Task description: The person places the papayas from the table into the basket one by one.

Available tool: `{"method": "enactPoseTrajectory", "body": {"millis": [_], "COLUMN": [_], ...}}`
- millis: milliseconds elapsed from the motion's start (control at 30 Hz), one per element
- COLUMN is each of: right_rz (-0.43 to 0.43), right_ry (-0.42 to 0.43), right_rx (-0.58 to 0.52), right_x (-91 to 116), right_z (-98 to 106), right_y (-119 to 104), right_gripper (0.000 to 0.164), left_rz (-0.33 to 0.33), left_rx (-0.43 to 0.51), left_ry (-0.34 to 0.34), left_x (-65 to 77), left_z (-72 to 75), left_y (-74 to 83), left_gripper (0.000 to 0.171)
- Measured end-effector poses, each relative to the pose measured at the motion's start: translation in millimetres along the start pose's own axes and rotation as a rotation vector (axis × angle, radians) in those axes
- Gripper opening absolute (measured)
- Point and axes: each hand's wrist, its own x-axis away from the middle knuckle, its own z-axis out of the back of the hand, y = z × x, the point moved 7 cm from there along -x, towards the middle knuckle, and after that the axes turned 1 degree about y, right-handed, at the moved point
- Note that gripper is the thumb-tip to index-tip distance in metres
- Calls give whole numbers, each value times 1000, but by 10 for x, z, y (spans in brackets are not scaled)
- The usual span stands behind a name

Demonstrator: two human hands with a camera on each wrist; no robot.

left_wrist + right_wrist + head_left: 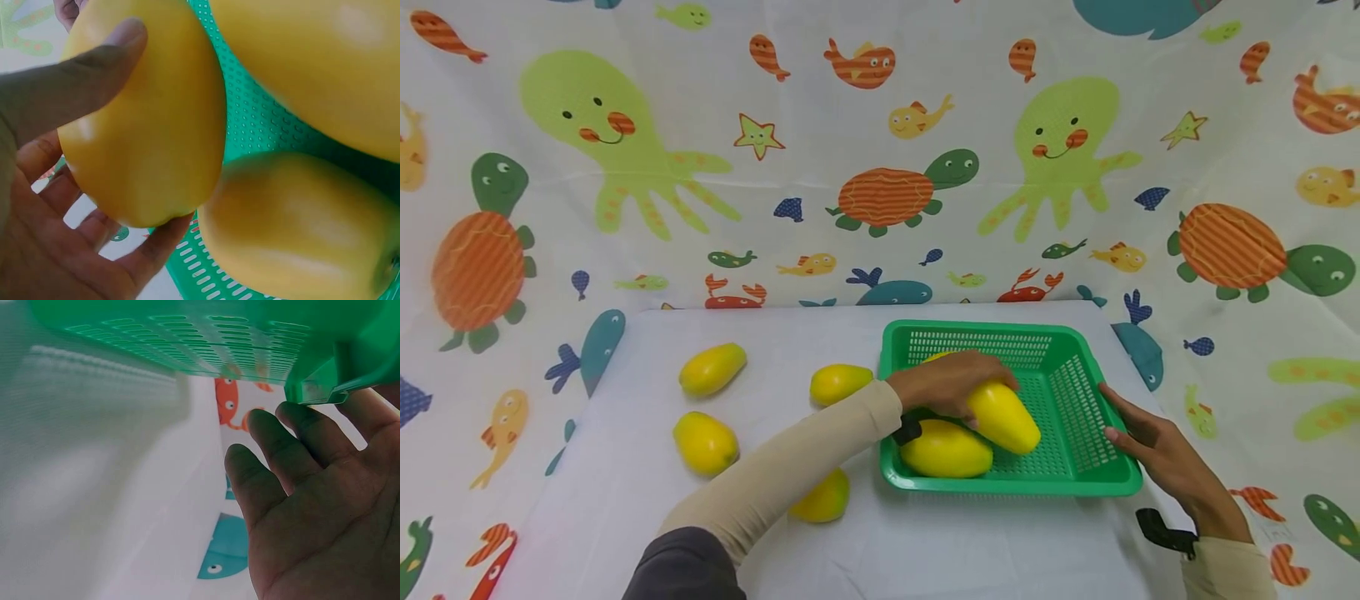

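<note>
Our left hand (951, 385) grips a fruit (1006, 418) at the middle of the basket (1052, 486).
We curl thumb and fingers round it — a second fruit (946, 450) lies at the basket's 8 o'clock, a third fruit (937, 357), mostly hidden, near 11 o'clock. Our right hand (1157, 446) touches the basket at 3 o'clock, its fingers nearly straight — and toward 8 and 9 o'clock, four loose fruits (841, 384) lie on the table (925, 546).
</note>
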Motion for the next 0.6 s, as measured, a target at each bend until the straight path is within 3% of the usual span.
{"method": "enactPoseTrajectory", "body": {"millis": [200,600], "right_rz": [-4,7], "right_ry": [8,10], "right_rx": [-5,-44], "right_x": [4,4], "right_z": [12,11], "right_y": [-4,-24], "right_gripper": [74,74], "left_rz": [22,-14], "left_rx": [20,-24], "left_ry": [-12,-66], "left_x": [-47,-98], "left_z": [-8,-53], "left_y": [-25,1], "left_gripper": [72,71]}}
